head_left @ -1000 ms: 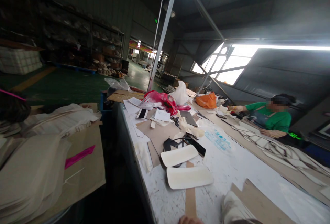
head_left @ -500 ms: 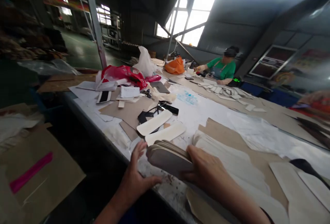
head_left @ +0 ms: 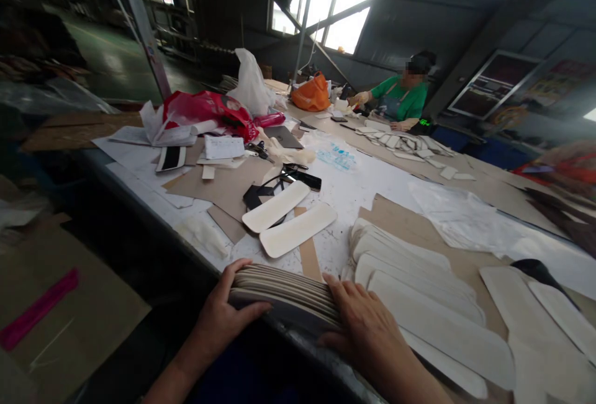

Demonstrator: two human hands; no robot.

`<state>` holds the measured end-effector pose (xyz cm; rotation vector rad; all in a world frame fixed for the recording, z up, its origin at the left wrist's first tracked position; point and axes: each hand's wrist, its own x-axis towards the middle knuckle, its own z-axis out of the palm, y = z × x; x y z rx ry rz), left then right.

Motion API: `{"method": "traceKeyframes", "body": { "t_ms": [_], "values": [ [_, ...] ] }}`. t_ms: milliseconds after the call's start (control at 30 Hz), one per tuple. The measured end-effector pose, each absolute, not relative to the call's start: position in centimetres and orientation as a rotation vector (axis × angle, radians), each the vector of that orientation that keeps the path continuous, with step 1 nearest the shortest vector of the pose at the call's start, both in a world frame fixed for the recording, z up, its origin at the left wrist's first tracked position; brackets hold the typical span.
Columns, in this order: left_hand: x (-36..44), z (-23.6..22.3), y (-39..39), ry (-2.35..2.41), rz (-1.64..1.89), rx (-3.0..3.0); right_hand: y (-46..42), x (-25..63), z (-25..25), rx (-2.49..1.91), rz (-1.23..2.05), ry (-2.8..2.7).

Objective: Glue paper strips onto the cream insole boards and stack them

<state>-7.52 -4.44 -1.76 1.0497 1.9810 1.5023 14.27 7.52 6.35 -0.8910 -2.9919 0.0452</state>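
Note:
A thick stack of long, round-ended flat panels (head_left: 288,289) is held on edge at the table's near side. My left hand (head_left: 226,305) is closed round the stack's left end, thumb in front and fingers over the top. Over its right part my right hand (head_left: 367,314) grips, fingers on the top edges and thumb at the front face. Close by on the right lies a fanned pile of pale panels (head_left: 433,311) of like shape. Two cream panels (head_left: 298,229) rest on the table beyond the stack.
Across the table (head_left: 367,174) a person in green (head_left: 405,97) handles pale pieces (head_left: 410,143). Farther back are a red plastic bag (head_left: 209,109), an orange bag (head_left: 311,92) and black scissors (head_left: 258,151). A cardboard box (head_left: 93,305) stands lower left.
My left hand, earlier apart from the stack with fingers spread, has closed on its left end. The stack now shows more panel edges. The view has tilted down.

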Motion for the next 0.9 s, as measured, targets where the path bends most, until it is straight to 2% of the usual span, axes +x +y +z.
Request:
{"method": "traceKeyframes", "body": {
  "t_ms": [167,400,467,567,633,767,900],
  "values": [
    [-7.2,-1.7,-4.5,2.059,1.387,1.126,6.9,19.3,4.1,-1.074,0.078,-2.809],
    [-6.7,-1.6,-4.9,2.094,1.242,1.236,6.4,18.9,3.2,-1.054,0.279,-2.722],
    [-7.5,-1.6,-5.1,2.217,1.119,1.468,6.3,18.8,3.6,-1.094,0.275,-2.723],
    [-7.8,-0.2,-4.9,2.406,0.869,2.190,5.8,18.7,4.0,-1.070,0.192,-2.726],
    [-6.7,1.3,-4.3,2.363,0.729,2.592,5.5,18.5,4.2,-1.047,0.151,-2.717],
    [-3.4,3.6,-1.9,2.127,0.443,2.767,5.1,18.5,3.9,-1.019,0.178,-2.675],
    [-2.1,3.3,-0.4,2.085,0.253,2.666,4.4,20.7,3.0,-0.990,0.168,-2.454]
  ]
}}
